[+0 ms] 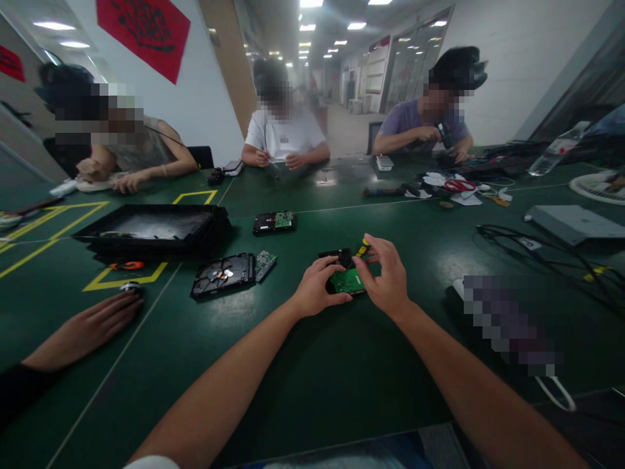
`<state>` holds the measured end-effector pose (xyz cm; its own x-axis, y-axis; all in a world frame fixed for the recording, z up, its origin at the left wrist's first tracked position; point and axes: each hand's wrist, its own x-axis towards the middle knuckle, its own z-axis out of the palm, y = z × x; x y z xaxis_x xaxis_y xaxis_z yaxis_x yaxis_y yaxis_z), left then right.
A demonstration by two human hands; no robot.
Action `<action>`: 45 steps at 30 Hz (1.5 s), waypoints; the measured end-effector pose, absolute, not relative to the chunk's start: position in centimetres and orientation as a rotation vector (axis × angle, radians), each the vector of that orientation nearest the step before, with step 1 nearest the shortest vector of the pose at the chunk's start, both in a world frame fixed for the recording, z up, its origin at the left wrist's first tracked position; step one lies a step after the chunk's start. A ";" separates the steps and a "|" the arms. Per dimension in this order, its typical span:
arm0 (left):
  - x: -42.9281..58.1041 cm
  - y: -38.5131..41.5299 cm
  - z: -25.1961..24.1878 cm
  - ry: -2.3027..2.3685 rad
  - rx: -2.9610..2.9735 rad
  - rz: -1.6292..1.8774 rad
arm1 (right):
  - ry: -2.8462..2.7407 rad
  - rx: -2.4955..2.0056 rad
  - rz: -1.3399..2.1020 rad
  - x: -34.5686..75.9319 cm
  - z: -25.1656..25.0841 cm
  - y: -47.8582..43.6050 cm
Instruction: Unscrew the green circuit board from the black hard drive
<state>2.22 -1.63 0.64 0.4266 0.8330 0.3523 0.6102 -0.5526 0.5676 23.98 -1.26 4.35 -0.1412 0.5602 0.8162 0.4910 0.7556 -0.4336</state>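
Note:
In the head view, a hard drive with a green circuit board (349, 281) lies on the green table in front of me. My left hand (315, 286) grips its left side, thumb at the near edge and fingers over the far part. A short yellow and black screwdriver (362, 249) is pinched between the thumb and fingers of my right hand (388, 277), just above the drive's right side. Its tip is hidden by my fingers. To the left lie another opened drive (222, 277) and a loose circuit board (265, 266). A third drive (274, 222) is farther back.
Stacked black trays (151, 225) stand at the left. Another person's hand (92, 329) rests nearby at the lower left. Black cables (532, 247), a grey box (576, 225) and a pixelated item (508, 326) are to the right. Several people sit across the table.

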 end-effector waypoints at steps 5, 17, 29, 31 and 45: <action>2.3 -1.7 0.7 1.243 2.324 0.871 | -1.767 -0.840 0.119 23.9 4.1 -1.2; 2.2 -1.7 0.8 1.248 2.316 0.855 | -1.724 -0.866 0.145 24.0 3.9 -1.1; 2.3 -1.8 0.9 1.250 2.308 0.848 | -1.735 -0.880 0.091 24.0 4.1 -1.2; 2.3 -1.7 0.8 1.251 2.312 0.846 | -1.748 -0.877 0.072 24.0 4.3 -1.2; 2.3 -1.7 0.9 1.230 2.330 0.864 | -1.797 -0.884 0.102 24.1 4.5 -1.2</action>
<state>2.26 -1.75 0.89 0.4322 0.8327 0.3461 0.6078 -0.5525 0.5704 24.08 -1.24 4.46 -0.1451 0.6076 0.7808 0.5157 0.7200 -0.4644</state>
